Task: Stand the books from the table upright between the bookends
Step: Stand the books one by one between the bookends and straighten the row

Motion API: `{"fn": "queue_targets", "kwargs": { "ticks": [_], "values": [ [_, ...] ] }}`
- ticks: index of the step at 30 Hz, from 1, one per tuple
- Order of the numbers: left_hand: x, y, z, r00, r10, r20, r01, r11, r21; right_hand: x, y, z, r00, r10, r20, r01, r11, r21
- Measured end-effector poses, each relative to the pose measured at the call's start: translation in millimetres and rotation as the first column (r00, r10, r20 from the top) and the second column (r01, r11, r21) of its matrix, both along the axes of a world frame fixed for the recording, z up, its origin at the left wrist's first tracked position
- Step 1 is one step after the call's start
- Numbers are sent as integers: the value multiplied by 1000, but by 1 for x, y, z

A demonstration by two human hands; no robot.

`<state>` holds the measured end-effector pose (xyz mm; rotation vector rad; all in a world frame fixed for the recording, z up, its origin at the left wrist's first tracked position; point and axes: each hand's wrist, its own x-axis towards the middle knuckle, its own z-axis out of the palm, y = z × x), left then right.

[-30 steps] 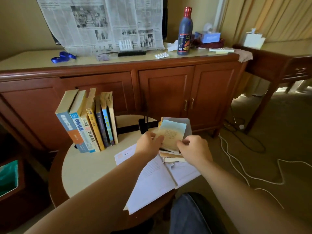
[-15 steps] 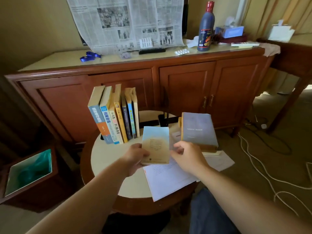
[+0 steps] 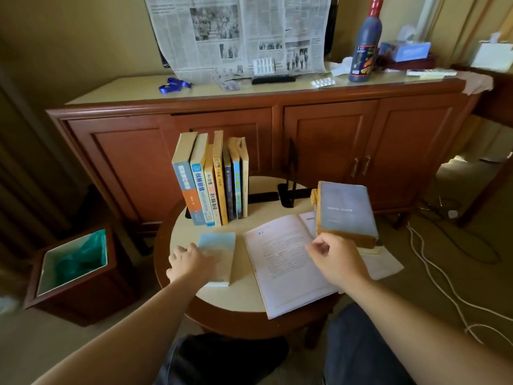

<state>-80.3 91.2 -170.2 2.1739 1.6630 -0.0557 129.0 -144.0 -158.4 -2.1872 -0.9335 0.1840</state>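
On the table: a round table [image 3: 194,290] holds a row of books [image 3: 213,179] standing up, just beside the left black bookend
Right bookend: the black bookend [image 3: 290,179] stands apart from the row, with a gap between them
Small book: a light blue book [image 3: 219,254] lies flat in front of the row
Left hand: the left hand [image 3: 188,262] holds the small book at its left edge, fingers on its cover
Right hand: the right hand [image 3: 336,257] hangs over an open booklet [image 3: 283,262], fingers loosely curled, holding nothing
Stack: a grey-blue book [image 3: 347,209] lies on top of a pile at the table's right side
In the way: the open booklet covers much of the table's front
Around: a bin [image 3: 72,270] stands on the floor to the left, a wooden cabinet [image 3: 327,134] behind has a newspaper [image 3: 238,34] and a dark bottle [image 3: 365,45], white cords [image 3: 444,287] lie on the floor
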Motion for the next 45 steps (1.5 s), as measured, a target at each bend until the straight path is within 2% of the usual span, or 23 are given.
{"fn": "queue_targets", "kwargs": {
  "ticks": [3, 7, 11, 13, 15, 17, 19, 22, 25, 29, 36, 40, 45],
  "values": [
    [26, -18, 8, 981, -144, 130, 134, 988, 83, 7, -12, 8, 991, -52, 122, 40, 995, 97],
    [82, -49, 18, 885, -305, 351, 297, 952, 79, 27, -28, 11, 948, -187, 258, 124, 962, 242],
    [128, -81, 25, 796, -342, 500, 379, 925, 28, 57, -45, 8, 897, -332, 293, 255, 928, 271],
    [149, -94, 28, 758, -317, 570, 417, 907, -51, 72, -51, 6, 896, -405, 181, 368, 906, 209],
    [166, -103, 27, 737, -300, 605, 454, 884, -115, 87, -53, 6, 897, -442, -28, 442, 890, 113],
    [181, -107, 24, 726, -253, 639, 469, 862, -191, 101, -53, 8, 890, -381, -250, 403, 914, 42],
    [194, -107, 20, 692, -144, 707, 483, 821, -305, 114, -50, 10, 830, -289, -477, 350, 936, 41],
    [211, -106, 16, 627, 18, 778, 536, 715, -449, 127, -43, 11, 741, -179, -648, 278, 959, 54],
    [222, -106, 11, 572, 93, 815, 597, 634, -492, 134, -36, 6, 716, -120, -688, 238, 968, 78],
    [225, -108, 8, 532, 157, 832, 635, 577, -515, 132, -36, -1, 748, -81, -659, 205, 972, 113],
    [198, -106, 8, 542, 176, 822, 619, 579, -531, 103, -39, 8, 788, -4, -616, 165, 965, 206],
    [164, -101, 14, 525, 212, 824, 586, 613, -530, 72, -27, 20, 810, 27, -585, 135, 963, 232],
    [111, -90, 20, 524, 235, 819, 505, 689, -520, 27, -1, 24, 833, 45, -552, 70, 980, 186]
  ]
}}
